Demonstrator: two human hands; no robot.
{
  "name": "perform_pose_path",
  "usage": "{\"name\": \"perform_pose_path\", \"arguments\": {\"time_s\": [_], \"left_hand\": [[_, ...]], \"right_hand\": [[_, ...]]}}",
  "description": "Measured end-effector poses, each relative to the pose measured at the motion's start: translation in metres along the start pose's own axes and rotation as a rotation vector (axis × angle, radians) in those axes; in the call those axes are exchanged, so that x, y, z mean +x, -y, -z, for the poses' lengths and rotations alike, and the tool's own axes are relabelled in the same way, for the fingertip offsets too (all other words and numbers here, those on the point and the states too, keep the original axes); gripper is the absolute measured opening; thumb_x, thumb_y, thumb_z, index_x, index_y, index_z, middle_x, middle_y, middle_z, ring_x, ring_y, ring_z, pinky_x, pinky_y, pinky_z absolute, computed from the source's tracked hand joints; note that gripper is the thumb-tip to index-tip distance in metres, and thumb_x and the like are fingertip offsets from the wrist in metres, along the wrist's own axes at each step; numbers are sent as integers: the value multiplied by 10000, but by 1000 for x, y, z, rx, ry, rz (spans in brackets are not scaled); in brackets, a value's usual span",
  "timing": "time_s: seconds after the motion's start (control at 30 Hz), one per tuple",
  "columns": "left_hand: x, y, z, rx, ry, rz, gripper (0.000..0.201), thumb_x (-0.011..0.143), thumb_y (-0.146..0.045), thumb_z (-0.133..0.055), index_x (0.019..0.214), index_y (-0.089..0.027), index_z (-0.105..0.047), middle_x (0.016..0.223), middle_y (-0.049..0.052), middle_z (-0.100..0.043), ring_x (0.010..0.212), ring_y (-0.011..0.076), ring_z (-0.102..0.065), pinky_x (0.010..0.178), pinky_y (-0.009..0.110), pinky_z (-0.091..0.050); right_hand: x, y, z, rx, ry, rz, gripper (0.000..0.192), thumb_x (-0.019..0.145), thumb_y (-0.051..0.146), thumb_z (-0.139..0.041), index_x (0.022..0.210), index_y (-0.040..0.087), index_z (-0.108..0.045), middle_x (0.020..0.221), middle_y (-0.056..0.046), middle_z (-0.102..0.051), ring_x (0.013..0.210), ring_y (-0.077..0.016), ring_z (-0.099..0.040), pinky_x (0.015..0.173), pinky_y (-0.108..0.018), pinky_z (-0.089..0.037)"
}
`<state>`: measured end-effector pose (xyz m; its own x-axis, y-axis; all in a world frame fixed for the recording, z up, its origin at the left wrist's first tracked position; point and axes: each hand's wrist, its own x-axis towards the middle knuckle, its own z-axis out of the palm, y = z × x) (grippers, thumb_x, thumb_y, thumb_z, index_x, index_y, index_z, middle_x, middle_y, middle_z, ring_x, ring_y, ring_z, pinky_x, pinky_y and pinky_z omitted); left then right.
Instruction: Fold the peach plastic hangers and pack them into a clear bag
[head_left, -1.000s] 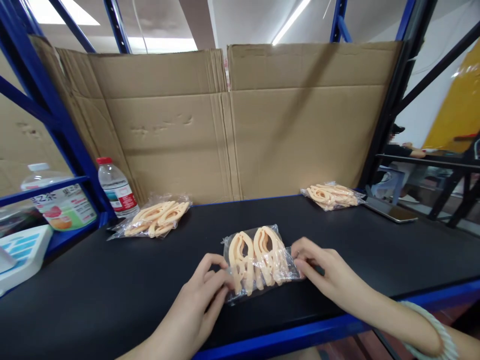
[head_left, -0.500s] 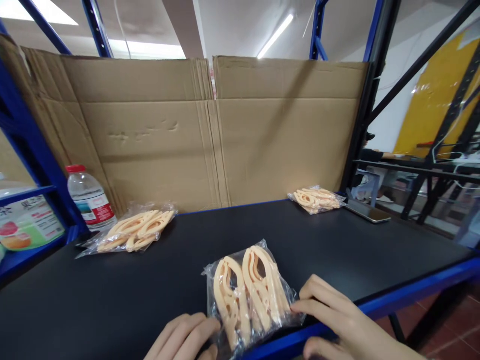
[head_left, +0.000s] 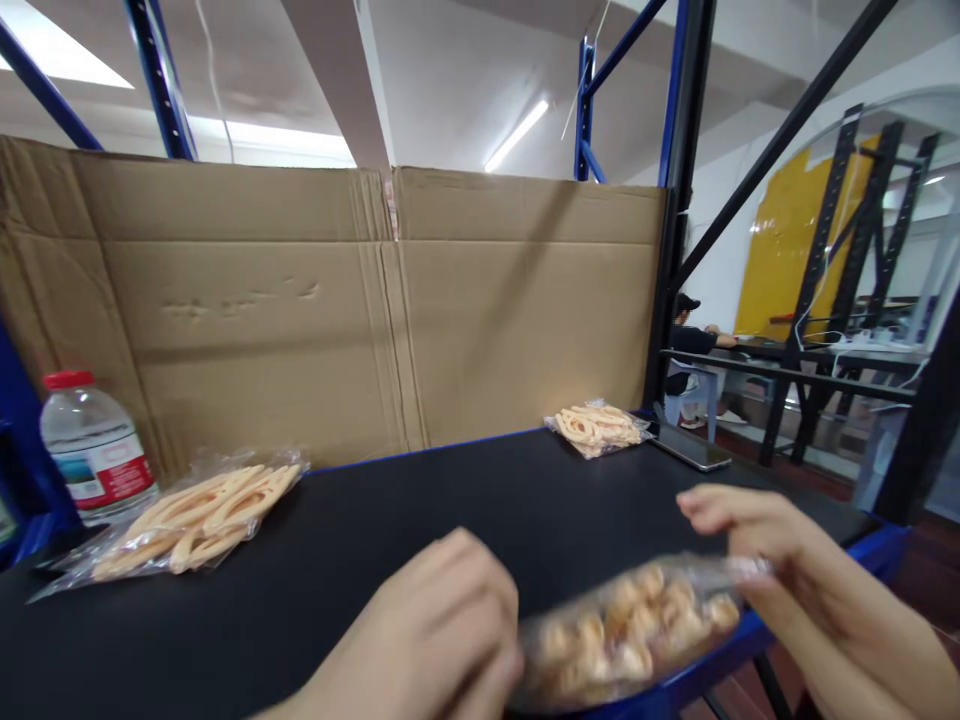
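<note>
A clear plastic bag of beige looped pieces [head_left: 637,625] is held up at the table's front edge, tilted and smeared by motion, with the rounded ends of the pieces facing me. My left hand [head_left: 442,630] is closed at the bag's left end; its fingertips are partly hidden behind the knuckles. At the right end, my right hand [head_left: 817,590] pinches the bag's film between thumb and fingers, with one finger stretched out above it.
On the black table [head_left: 360,540], a similar bag [head_left: 202,515] lies at left beside a red-capped water bottle [head_left: 97,450]. Another bag [head_left: 598,428] and a phone [head_left: 690,447] are at back right. Cardboard [head_left: 247,320] walls the back. A person [head_left: 694,335] sits far right.
The bag has been lifted and tipped, moving right, from its flat-facing pose between my hands. Both hands have closed on its ends. My view has turned slightly right.
</note>
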<state>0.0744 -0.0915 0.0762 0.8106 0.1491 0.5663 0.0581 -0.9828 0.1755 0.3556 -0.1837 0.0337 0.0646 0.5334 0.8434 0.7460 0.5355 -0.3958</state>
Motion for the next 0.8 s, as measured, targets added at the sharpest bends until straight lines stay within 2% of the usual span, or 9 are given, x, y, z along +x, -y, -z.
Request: {"name": "perform_pose_path", "arguments": {"time_s": [0.07,0.1,0.17,0.2,0.33,0.43,0.53,0.67,0.8], "left_hand": [[33,16,0,-134,15,186,292,954,-240,-387,722,-213,-563,798,37,-621,752,174,-584,708,296,-508],[48,25,-3,-200,28,248,306,955,-256,-394,705,-198,-562,802,31,-606,746,163,-577,708,286,-493],[73,47,-13,-309,51,341,301,928,-267,-446,666,-175,-562,758,16,-582,724,158,-551,703,285,-463],[85,59,-20,-368,25,417,283,910,-260,-478,659,-168,-570,733,7,-575,712,155,-537,701,282,-455],[138,112,-48,-450,-23,520,273,941,-265,-489,740,-136,-621,756,19,-616,768,157,-586,785,322,-485],[180,151,-65,-518,-61,650,272,923,-327,-566,1122,-142,-589,1096,77,-627,917,201,-633,788,397,-539],[210,182,-81,-572,-81,787,326,919,-313,-576,1202,-153,-555,1195,99,-591,997,228,-618,829,430,-535],[207,204,-111,-611,-57,966,330,919,-312,-576,1209,-157,-552,1205,98,-586,1007,232,-615,835,437,-533],[167,214,-130,-654,-19,1038,325,918,-307,-578,1205,-157,-554,1201,97,-589,1003,230,-616,832,435,-535]], "right_hand": [[23,-11,3,-62,-63,-83,148,930,331,-480,818,257,-543,919,-68,-638,908,-249,-632,755,-340,-529],[34,-19,3,-67,-66,-144,162,929,348,-481,815,251,-542,812,-45,-624,762,-213,-631,645,-298,-517],[57,-40,1,-72,-52,-236,210,930,384,-468,790,238,-520,618,10,-528,524,-151,-526,476,-249,-420],[69,-53,0,-72,-72,-246,223,925,393,-462,783,229,-516,613,14,-518,518,-144,-508,471,-243,-400],[130,-114,-6,-191,-142,-269,202,876,342,-490,743,198,-542,629,6,-556,601,-149,-536,568,-248,-417],[181,-162,-19,-237,-127,-391,211,887,301,-513,787,139,-604,675,-25,-619,649,-166,-586,591,-265,-444],[212,-200,-39,-284,-46,-527,216,911,321,-578,962,117,-626,914,-40,-651,781,-163,-627,695,-316,-524],[208,-225,-65,-309,40,-630,300,923,327,-575,1167,153,-575,1167,-84,-594,979,-213,-614,821,-397,-535],[185,-222,-75,-308,45,-656,317,922,324,-577,1188,153,-563,1190,-92,-584,1005,-222,-607,839,-415,-528]]}}
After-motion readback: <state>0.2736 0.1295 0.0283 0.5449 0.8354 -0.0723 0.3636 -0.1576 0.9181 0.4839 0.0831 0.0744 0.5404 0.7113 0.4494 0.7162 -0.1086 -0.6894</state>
